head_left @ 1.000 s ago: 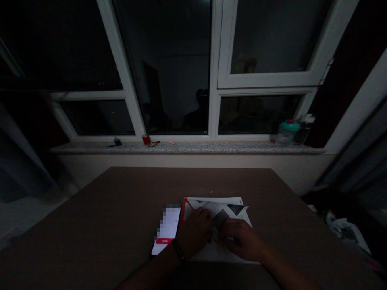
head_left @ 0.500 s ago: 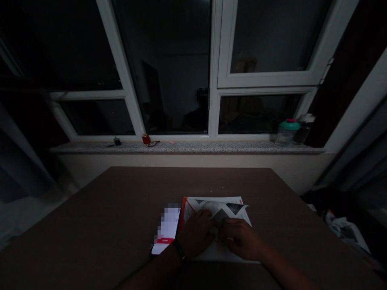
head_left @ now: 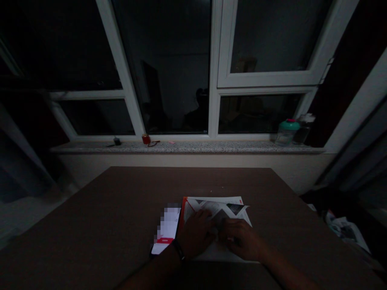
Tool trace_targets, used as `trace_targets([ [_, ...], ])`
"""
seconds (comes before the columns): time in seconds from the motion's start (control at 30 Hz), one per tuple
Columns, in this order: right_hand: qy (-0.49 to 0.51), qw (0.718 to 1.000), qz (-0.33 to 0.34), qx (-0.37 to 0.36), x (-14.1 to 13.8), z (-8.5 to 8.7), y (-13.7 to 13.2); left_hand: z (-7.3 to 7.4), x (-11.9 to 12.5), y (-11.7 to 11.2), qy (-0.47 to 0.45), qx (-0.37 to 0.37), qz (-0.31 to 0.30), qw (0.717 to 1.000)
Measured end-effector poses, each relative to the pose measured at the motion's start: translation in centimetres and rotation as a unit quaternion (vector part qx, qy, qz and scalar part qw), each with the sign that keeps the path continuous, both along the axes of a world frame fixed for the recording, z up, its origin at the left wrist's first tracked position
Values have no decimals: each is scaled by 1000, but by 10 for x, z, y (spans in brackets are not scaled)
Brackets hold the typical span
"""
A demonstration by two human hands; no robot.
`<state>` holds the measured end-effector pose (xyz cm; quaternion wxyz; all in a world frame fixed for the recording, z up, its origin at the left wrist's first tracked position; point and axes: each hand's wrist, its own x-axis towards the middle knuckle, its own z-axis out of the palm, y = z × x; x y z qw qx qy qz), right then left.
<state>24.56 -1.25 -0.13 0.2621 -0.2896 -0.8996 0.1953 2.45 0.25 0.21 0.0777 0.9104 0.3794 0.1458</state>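
Note:
A printed paper sheet (head_left: 222, 218), with dark patches and a folded, pointed corner on its right, lies over a white booklet (head_left: 223, 257) with a red left edge. My left hand (head_left: 198, 231), a dark band on its wrist, rests on the sheet's left side, its fingers bent and gripping the paper. From the right, my right hand (head_left: 240, 237) has its fingers curled together on the sheet's middle, close to my left thumb. What lies right under the fingertips is hard to see in the dim light. A lit phone (head_left: 169, 225) lies just left of the booklet.
The brown table (head_left: 136, 189) reaches to a wall below a granite windowsill (head_left: 193, 147). On the sill stand a jar with a green lid (head_left: 288, 131), a clear bottle (head_left: 304, 129), a small red item (head_left: 146, 139) and a dark little bottle (head_left: 117, 141). Crumpled papers (head_left: 347, 231) lie right of the table.
Hardly anything differs. The folded corner at the right of the sheet and the right hand's fingers have shifted very slightly; the left hand stays in place.

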Motion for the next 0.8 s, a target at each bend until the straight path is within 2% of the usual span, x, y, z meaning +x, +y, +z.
trace_targets([
  [0.27, 0, 1000, -5, 8, 0, -5, 1, 3, 0, -1, -1, -1, 0, 1000],
  [0.5, 15, 993, -114, 42, -5, -14, 9, 4, 0, -1, 9, -12, 3, 1000],
  [0.6, 7, 990, -137, 36, -8, -16, 12, 5, 0, -1, 9, -12, 4, 1000],
  [0.8, -8, 991, -130, 9, -11, -14, 9, 9, 0, -3, 6, -17, 5, 1000],
])
